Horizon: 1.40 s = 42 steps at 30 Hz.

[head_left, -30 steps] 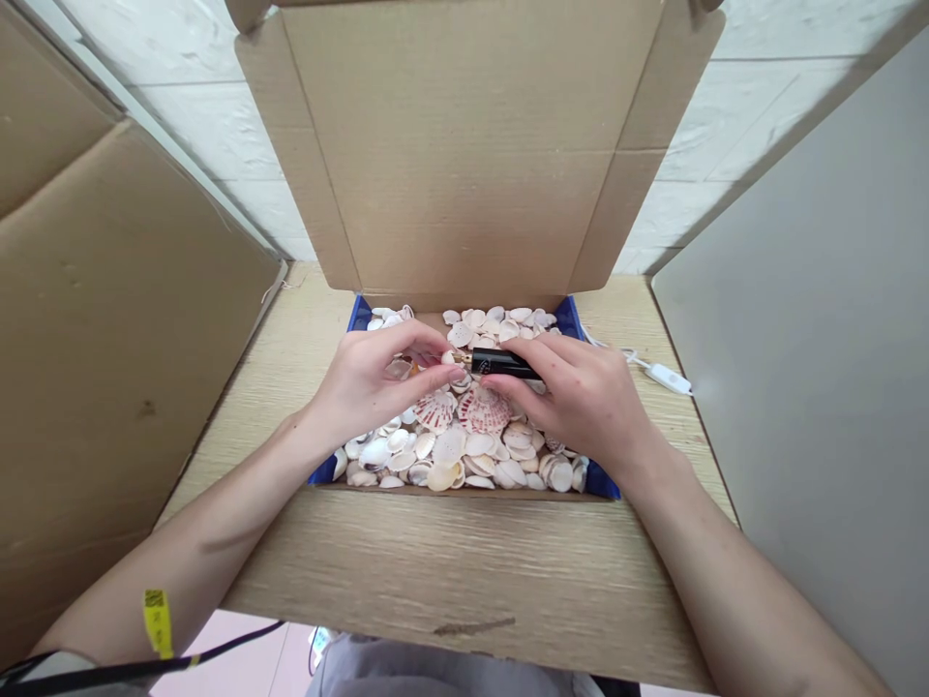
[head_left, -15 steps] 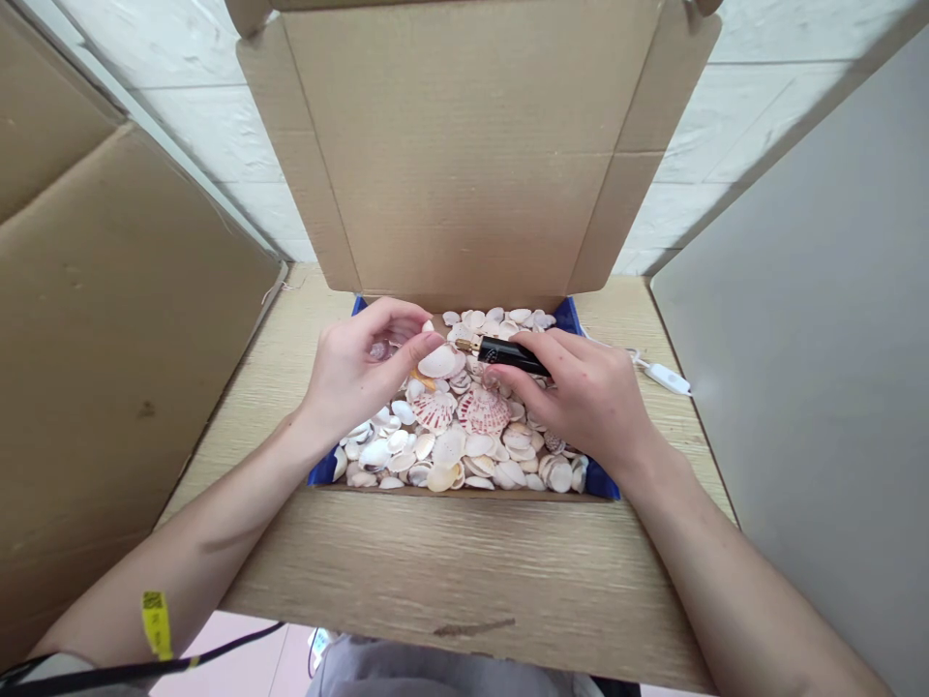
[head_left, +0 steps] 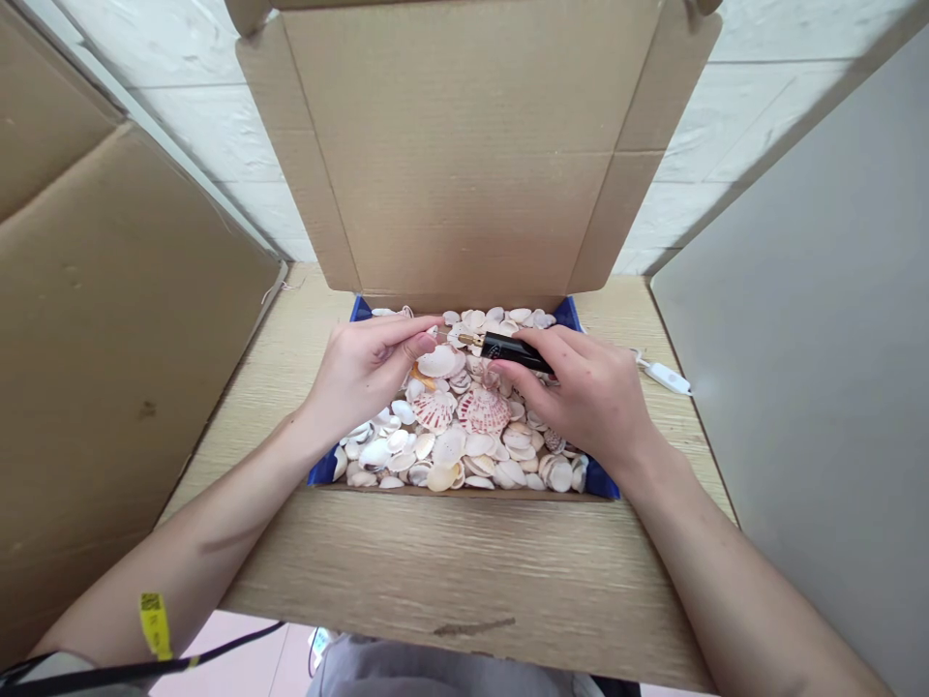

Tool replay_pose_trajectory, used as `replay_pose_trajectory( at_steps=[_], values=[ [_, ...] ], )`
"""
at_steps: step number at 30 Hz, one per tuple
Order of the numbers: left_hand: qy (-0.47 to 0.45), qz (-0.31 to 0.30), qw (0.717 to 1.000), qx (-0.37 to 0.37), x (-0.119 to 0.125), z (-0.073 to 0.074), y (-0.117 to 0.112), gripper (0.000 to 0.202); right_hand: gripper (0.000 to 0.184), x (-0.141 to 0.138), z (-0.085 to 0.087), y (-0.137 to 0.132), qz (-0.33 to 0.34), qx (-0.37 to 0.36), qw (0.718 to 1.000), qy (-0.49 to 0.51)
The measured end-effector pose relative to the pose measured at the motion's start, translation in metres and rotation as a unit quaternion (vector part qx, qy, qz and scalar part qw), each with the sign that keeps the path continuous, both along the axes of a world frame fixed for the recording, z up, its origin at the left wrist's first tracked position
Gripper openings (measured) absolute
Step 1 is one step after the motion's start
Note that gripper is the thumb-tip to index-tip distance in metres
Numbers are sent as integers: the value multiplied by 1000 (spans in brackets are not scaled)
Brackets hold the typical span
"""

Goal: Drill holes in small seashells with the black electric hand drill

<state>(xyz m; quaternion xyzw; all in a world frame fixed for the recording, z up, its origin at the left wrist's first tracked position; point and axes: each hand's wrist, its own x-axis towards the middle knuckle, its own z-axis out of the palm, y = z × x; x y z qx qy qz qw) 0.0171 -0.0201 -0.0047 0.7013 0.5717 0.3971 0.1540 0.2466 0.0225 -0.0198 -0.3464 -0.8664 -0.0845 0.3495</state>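
Left hand (head_left: pixel 367 365) straightens its fingers, the pinched shell (head_left: pixel 434 331) now seemingly meeting the bit (head_left: pixel 448 336)! Right hand (head_left: pixel 591 382) grips the drill (head_left: pixel 517 352), toward the table's (head_left: pixel 406 561) back edge.

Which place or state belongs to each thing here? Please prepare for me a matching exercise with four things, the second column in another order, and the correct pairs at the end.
Things:
1. Black tool
2. White cord switch
3. Cardboard lid
4. Red-and-white shells

Places or states:
A. Raised open at the back of the box
B. Gripped in the right hand
C. Lying among paler shells
D. On the tabletop, right of the box

Pairs: 1-B, 2-D, 3-A, 4-C
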Motion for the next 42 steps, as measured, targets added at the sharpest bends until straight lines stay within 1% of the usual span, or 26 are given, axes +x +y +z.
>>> replay_pose_trajectory(
  at_steps=[4,12,18,27,33,42],
  values=[
    [-6,-4,1000,-19,1,2,-1,25,33,0,-1,0,-5,-12,1000,-2],
    [-30,0,999,-29,1,1,-2,27,35,0,-2,-1,-9,-40,999,-4],
    [-54,-5,997,-48,2,2,-2,31,34,0,-1,0,3,-18,1000,10],
    [-50,-4,998,-47,0,0,-3,30,32,-1,0,-1,-1,-31,1000,6],
    [-28,-2,999,-43,1,3,-3,32,33,-1,0,-1,2,-34,999,6],
    [-47,-30,997,-58,-1,3,-3,31,34,0,1,-1,6,-33,999,5]
  ],
)
